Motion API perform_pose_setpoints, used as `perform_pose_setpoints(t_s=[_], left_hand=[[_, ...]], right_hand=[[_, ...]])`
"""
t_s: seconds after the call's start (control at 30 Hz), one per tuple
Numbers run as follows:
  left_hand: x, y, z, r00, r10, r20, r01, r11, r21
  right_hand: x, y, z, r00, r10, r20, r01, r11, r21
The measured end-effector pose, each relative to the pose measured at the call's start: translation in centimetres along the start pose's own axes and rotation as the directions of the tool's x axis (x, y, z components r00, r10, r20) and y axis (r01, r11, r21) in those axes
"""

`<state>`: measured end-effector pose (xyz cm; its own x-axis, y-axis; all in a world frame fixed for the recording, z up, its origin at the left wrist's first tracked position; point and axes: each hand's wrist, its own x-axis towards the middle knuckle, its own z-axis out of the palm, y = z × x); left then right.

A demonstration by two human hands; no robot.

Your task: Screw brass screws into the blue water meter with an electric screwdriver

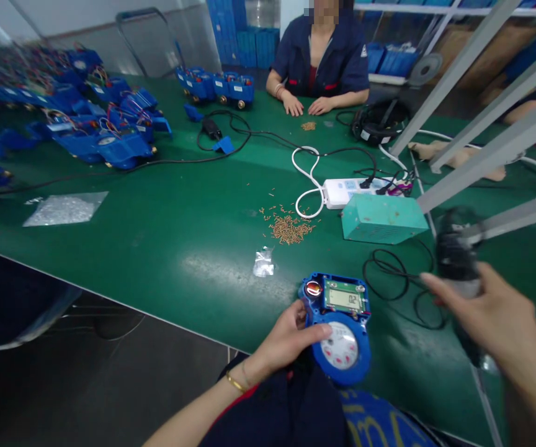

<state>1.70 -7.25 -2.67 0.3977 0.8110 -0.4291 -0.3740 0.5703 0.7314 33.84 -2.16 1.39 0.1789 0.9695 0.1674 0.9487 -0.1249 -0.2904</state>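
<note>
A blue water meter [337, 323] with a round white dial and a small LCD screen lies at the near edge of the green table [165, 248]. My left hand [286, 341] grips its left side, thumb across the dial's rim. My right hand [491, 316] is raised to the right of the meter and wraps a black electric screwdriver [456, 261], which is blurred by motion. A heap of small brass screws [289, 228] lies on the table beyond the meter.
A teal box [382, 218], a white power strip [342, 191] and black cables sit right of centre. Many blue meters [110, 130] are piled at the far left. A person in a dark blue uniform sits opposite, hands [305, 105] on the table. Grey metal bars [482, 155] cross the right side.
</note>
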Motion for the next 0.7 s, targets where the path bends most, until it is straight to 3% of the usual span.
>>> perform_pose_setpoints(t_s=[0.1,0.2,0.27,0.37,0.47,0.57,0.7], left_hand=[[0.0,-0.3,0.2,0.999,0.004,-0.04,-0.006,0.999,-0.043],[-0.2,-0.5,0.2,0.995,-0.01,-0.1,0.002,0.997,-0.076],[-0.3,-0.5,0.3,0.991,-0.004,-0.133,-0.007,0.997,-0.082],[-0.4,-0.3,0.2,0.986,0.006,-0.166,-0.018,0.997,-0.068],[-0.5,-0.1,0.3,0.981,0.007,-0.194,-0.018,0.998,-0.053],[-0.6,0.2,0.4,0.978,0.004,-0.211,-0.01,0.999,-0.031],[-0.7,0.5,0.3,0.978,0.0,-0.211,0.001,1.0,0.003]], right_hand=[[-1.4,-0.5,4.4,0.984,-0.18,0.002,0.178,0.974,-0.137],[-2.4,-1.2,7.2,0.975,-0.223,-0.024,0.215,0.959,-0.185],[-2.7,-1.6,7.4,0.97,-0.239,-0.033,0.228,0.953,-0.2],[-3.2,-2.4,6.0,0.962,-0.27,-0.045,0.256,0.946,-0.199],[-4.1,-4.0,4.3,0.957,-0.252,-0.144,0.274,0.948,0.16],[-4.9,-6.3,3.5,0.956,-0.26,-0.135,0.288,0.755,0.589],[-5.0,-8.6,3.4,0.946,-0.322,-0.049,0.249,0.619,0.745]])
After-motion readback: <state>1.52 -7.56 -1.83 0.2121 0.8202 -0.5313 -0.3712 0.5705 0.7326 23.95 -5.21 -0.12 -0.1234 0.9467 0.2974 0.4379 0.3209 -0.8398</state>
